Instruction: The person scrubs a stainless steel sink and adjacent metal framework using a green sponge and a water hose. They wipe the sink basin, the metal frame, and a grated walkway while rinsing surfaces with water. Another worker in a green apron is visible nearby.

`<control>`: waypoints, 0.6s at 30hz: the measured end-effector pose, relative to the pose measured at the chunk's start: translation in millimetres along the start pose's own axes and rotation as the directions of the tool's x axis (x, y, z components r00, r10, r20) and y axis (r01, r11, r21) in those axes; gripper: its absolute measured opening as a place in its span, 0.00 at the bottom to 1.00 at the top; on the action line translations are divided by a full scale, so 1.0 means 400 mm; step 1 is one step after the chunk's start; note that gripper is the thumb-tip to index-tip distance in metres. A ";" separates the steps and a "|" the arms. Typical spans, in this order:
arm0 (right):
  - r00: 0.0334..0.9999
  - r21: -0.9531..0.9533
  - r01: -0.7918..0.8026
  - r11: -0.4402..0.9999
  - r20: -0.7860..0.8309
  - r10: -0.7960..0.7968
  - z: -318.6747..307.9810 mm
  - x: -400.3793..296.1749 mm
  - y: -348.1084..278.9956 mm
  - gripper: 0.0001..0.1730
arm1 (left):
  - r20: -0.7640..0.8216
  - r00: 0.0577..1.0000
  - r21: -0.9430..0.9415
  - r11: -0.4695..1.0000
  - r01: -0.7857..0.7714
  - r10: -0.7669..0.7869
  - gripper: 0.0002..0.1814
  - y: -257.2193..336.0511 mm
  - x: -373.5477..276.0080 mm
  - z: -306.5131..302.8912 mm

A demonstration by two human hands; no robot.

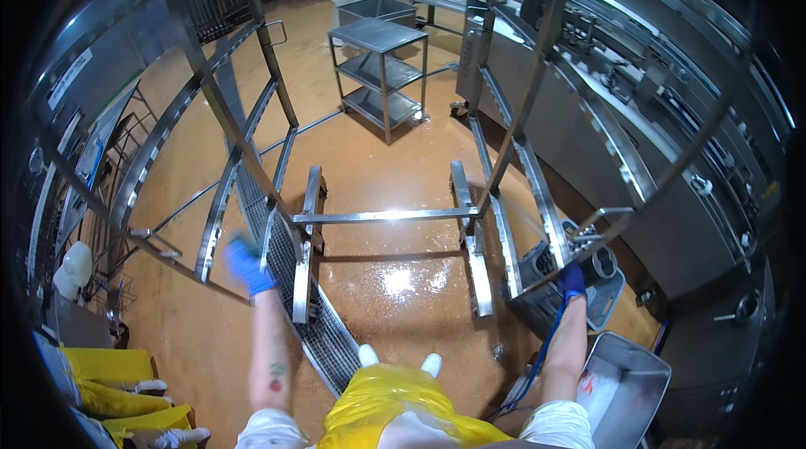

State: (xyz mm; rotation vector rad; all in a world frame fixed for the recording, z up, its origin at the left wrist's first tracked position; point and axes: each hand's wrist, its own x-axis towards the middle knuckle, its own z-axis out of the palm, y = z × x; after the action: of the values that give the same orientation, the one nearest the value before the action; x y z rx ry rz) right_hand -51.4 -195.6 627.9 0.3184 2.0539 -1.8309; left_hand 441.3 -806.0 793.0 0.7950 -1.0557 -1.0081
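Note:
A wheeled stainless steel rack [385,216] with slotted side rails stands before me. My left hand [250,267], in a blue glove and blurred by motion, is at the rack's lower left rails [217,222]. A dark green pad [253,247] shows indistinctly at its fingers. My right hand [572,280], in a darker blue glove, is by the rack's right front post [607,236]. A thin blue hose [546,348] runs up along my forearm into this hand, and a faint spray shows near the right rails. The hose's end is hidden.
A three-tier steel cart [378,33] stands beyond the rack. A long steel machine [567,115] lines the right side. Grey crates [607,298] and a steel tub [630,380] sit low right. A drain grate [324,339] crosses the wet floor. Yellow aprons [110,364] and white boots show lower left.

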 end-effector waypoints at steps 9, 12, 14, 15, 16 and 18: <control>0.995 -0.194 0.051 0.980 -0.069 -0.066 0.138 -0.278 0.156 0.13 | 0.994 0.016 -0.103 0.825 0.556 0.113 0.20 0.409 -0.703 0.719; 0.983 -0.367 0.118 0.923 -0.088 -0.161 0.170 -0.413 0.224 0.21 | 0.979 -0.185 0.196 0.607 0.770 -0.082 0.20 0.477 -0.731 0.601; 0.883 -0.460 0.427 0.778 0.025 -0.469 0.150 -0.460 0.296 0.20 | 0.992 -0.081 0.121 0.617 0.777 -0.093 0.18 0.488 -0.722 0.504; 0.771 -0.379 0.619 0.688 0.129 -0.623 0.224 -0.529 0.299 0.20 | 0.989 -0.039 0.121 0.619 0.776 -0.145 0.18 0.477 -0.693 0.463; 0.613 -0.283 0.783 0.554 0.208 -0.762 0.279 -0.593 0.286 0.20 | 0.992 -0.001 0.084 0.634 0.769 -0.129 0.17 0.474 -0.654 0.418; 0.839 -0.305 0.531 0.790 0.061 -0.540 0.320 -0.757 0.338 0.20 | 0.982 0.068 0.060 0.631 0.773 -0.177 0.17 0.465 -0.582 0.290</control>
State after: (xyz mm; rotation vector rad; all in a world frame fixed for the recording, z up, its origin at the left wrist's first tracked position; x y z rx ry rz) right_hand 293.5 -281.8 620.2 -0.3744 2.5983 -1.7334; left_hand 345.2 -529.8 922.2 -0.0866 -1.4077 -2.5338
